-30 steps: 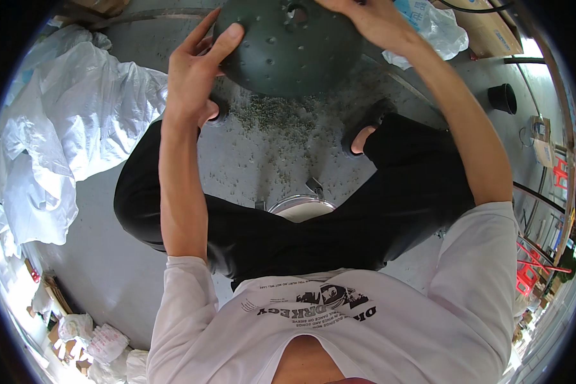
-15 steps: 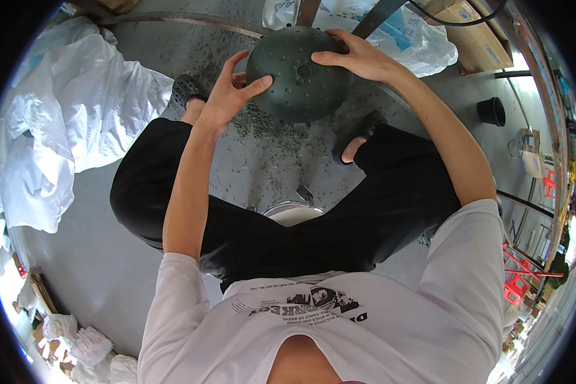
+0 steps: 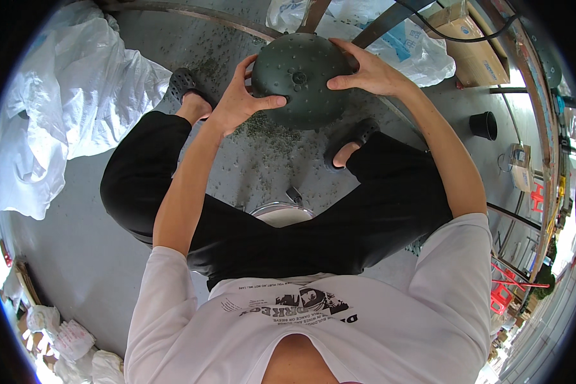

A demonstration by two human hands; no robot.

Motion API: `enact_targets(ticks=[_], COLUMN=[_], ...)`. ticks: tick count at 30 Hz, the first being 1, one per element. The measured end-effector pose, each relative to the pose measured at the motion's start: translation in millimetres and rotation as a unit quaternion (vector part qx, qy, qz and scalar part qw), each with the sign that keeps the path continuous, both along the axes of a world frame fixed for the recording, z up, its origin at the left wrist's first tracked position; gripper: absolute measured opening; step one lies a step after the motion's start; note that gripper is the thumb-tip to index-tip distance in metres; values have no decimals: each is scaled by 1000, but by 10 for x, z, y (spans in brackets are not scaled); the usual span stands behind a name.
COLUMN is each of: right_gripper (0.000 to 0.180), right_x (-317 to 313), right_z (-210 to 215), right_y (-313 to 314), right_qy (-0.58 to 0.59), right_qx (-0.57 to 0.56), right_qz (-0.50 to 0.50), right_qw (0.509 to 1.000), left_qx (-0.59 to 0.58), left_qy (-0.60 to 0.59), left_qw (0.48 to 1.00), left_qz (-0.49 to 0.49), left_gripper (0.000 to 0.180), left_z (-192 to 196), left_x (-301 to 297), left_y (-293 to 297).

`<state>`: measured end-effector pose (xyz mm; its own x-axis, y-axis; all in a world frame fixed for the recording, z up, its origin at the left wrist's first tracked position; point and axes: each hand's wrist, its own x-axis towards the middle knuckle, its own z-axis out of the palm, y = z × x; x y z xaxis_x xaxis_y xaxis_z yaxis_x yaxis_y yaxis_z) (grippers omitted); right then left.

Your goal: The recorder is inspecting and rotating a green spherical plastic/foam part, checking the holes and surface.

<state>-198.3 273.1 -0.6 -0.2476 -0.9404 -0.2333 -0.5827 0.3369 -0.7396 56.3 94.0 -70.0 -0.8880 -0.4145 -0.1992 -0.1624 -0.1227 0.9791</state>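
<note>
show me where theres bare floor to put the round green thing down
Bare grey floor lies between the left leg and the white plastic sheet. Between the feet it is littered with green bits. Both hands, left hand and right hand, hold the green dome.

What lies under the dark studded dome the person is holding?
Under the dark studded dome, gripped by the left hand and right hand, small greenish bits litter the grey floor. Whatever lies directly beneath the dome, and its inside, is covered.

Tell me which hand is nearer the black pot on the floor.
Right. The right hand grips the dome on the side facing the black pot; the left hand holds the dome's far side.
</note>
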Motion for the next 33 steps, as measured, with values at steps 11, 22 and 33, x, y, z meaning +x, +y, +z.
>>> enact_targets(ticks=[11, 22, 33], right_gripper=[112, 108, 80], right_x=[9, 162, 183], right_z=[12, 193, 65], right_y=[10, -25, -198], right_qy=[36, 53, 73], right_qx=[-33, -25, -50], right_qz=[-23, -11, -128], right_qw=[999, 998, 988], left_qx=[63, 131, 95], left_qy=[-63, -105, -93], left_qw=[995, 982, 985], left_qz=[52, 86, 107], left_gripper=[109, 114, 119], left_z=[19, 83, 97], left_x=[-37, -107, -143], left_y=[-28, -15, 126])
